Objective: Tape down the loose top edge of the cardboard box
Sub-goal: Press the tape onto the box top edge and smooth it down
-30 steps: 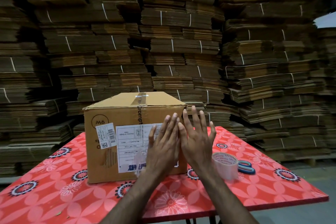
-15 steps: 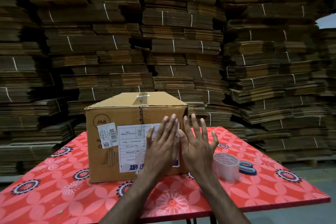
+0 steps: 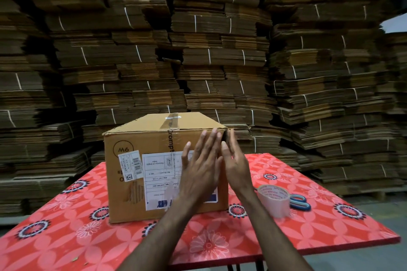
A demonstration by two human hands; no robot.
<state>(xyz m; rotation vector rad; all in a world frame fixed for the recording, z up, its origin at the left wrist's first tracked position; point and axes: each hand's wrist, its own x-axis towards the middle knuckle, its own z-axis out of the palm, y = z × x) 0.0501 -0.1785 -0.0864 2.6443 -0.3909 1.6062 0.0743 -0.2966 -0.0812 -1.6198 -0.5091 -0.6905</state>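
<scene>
Our left hand lies flat on the near face of the cardboard box, fingers spread and pointing up toward the top right corner, gripping nothing. Our right hand stands edge-on just beside it at the box's right near edge, fingers extended together, also holding nothing; fingertips reach close to the top corner. Whether the right palm touches the side face, we cannot tell.

The box sits upright on the table, in its middle, directly ahead of both hands. A strip of clear tape runs across its top seam and down the near face. White labels cover much of the near face, partly under our left hand.

Right of the box, near our right forearm, the tape roll stands on the red floral cloth. Blue-handled scissors lie just beyond it. Far behind, stacks of flattened cardboard fill the view.
</scene>
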